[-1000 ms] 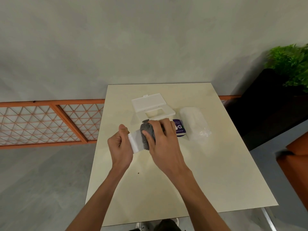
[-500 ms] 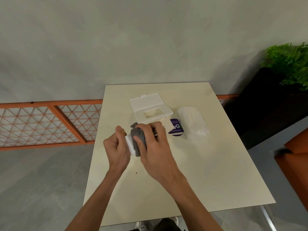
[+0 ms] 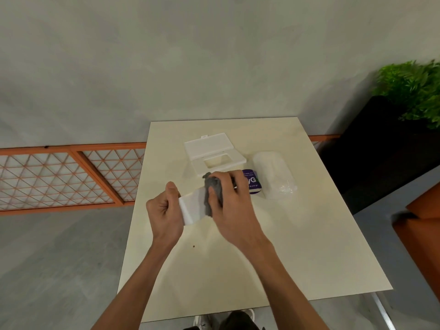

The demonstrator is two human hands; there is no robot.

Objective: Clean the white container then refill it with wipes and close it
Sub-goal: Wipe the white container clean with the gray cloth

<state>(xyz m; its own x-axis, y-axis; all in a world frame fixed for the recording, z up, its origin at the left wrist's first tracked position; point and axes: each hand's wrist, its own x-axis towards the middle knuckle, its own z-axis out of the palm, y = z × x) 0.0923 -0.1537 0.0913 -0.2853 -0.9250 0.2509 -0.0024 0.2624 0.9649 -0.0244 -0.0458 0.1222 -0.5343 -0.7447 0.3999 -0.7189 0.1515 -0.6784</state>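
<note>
My left hand (image 3: 164, 210) grips the left end of the white container (image 3: 192, 208), held tilted just above the cream table (image 3: 297, 246). My right hand (image 3: 231, 201) holds a grey cloth (image 3: 213, 194) pressed against the container's right part, hiding that end. Behind them lies the white lid (image 3: 214, 151), its flap open and a rectangular opening showing. A purple-labelled wipes pack (image 3: 252, 181) lies to the right, partly hidden by my right hand.
A clear plastic wrapper (image 3: 273, 177) lies at the table's right beside the wipes pack. A dark speck (image 3: 193, 246) sits on the table near me. An orange lattice railing (image 3: 71, 177) runs at left, and a dark planter with a green plant (image 3: 414, 91) stands at right.
My right hand with the cloth slid left along the container, then back toward its right end. More of the container's white side shows now. Lid, pack and wrapper stayed put.
</note>
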